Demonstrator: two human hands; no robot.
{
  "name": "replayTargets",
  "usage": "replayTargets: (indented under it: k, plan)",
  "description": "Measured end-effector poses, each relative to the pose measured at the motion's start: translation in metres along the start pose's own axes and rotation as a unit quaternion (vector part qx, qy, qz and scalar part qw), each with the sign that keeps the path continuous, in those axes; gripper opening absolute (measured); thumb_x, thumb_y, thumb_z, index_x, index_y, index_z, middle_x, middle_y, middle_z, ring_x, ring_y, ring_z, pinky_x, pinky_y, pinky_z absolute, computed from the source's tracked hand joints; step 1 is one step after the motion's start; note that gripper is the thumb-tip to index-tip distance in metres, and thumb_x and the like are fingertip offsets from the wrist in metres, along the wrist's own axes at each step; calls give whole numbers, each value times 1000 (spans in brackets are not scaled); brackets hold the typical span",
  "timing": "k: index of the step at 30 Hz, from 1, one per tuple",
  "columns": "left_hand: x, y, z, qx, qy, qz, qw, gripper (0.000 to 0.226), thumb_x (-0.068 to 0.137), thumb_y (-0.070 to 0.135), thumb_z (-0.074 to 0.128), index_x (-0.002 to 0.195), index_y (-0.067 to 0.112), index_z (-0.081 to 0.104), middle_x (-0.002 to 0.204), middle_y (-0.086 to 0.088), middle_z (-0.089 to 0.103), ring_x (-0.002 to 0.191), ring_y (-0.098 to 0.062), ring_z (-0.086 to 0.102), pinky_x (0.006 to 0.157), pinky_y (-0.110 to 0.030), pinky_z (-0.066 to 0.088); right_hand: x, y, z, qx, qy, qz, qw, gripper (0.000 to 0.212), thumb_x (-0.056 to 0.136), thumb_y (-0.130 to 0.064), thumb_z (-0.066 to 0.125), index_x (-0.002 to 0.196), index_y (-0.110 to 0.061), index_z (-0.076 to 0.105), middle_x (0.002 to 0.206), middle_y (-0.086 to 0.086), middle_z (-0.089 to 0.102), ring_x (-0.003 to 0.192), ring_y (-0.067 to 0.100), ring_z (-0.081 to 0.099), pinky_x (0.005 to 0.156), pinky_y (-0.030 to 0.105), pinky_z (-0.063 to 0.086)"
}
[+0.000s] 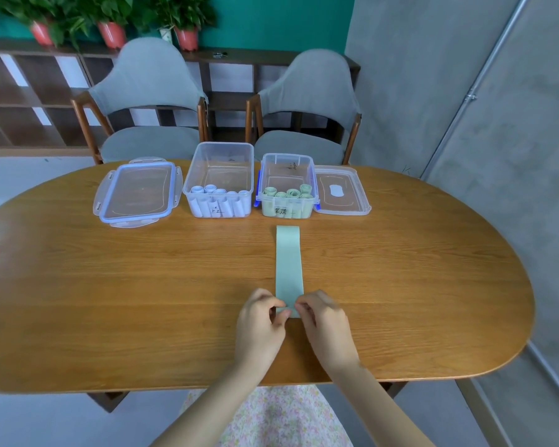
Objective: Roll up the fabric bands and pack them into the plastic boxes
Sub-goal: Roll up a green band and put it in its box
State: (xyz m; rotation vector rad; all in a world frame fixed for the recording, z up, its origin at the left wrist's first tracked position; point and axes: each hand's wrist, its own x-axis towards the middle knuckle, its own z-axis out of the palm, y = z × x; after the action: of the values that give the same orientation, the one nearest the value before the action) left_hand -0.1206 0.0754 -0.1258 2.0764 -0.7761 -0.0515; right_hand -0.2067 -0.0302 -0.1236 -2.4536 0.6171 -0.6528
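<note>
A pale green fabric band (288, 261) lies flat on the wooden table (142, 285), stretched from my hands toward the boxes. My left hand (261, 321) and my right hand (323, 321) both pinch its near end, where the fabric is curled over. Two open clear plastic boxes stand at the far side: the larger box (219, 166) holds several white rolls, the smaller blue-clipped box (287, 175) holds several green rolls.
A blue-rimmed lid (138, 193) lies left of the larger box. A clear lid (341, 191) lies right of the smaller box. Two grey chairs (149, 91) stand behind the table. A grey wall rises at the right.
</note>
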Motion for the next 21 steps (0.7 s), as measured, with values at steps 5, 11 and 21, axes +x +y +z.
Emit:
replayTargets:
  k: [5,11,21]
  plan:
    - [21,11,6,5,0,-70,997,13,80,15,69,73,21,60,79,10,53,71,-9,54,58,-26,43,0,8,-1,12,-3,-24,1000,16,86,-9,68,101,-12,71,94,-2,56,71,0,49,69,8,40]
    - [30,4,7,13,1,0,1000,14,81,16,72,74,15,60,77,9,50,69,-5,49,59,-10,35,26,5,3,65,15,87,994,3,85,-15,70,83,-17,71,80,-6,58,67,-1,53,65,3,37]
    - [57,6,17,-3,31,-47,998,13,81,16,71,72,13,61,76,5,54,68,-10,51,57,-11,32,37,6,13,33,30,40,998,7,88,-10,65,92,-11,69,90,-2,59,72,5,51,65,4,37]
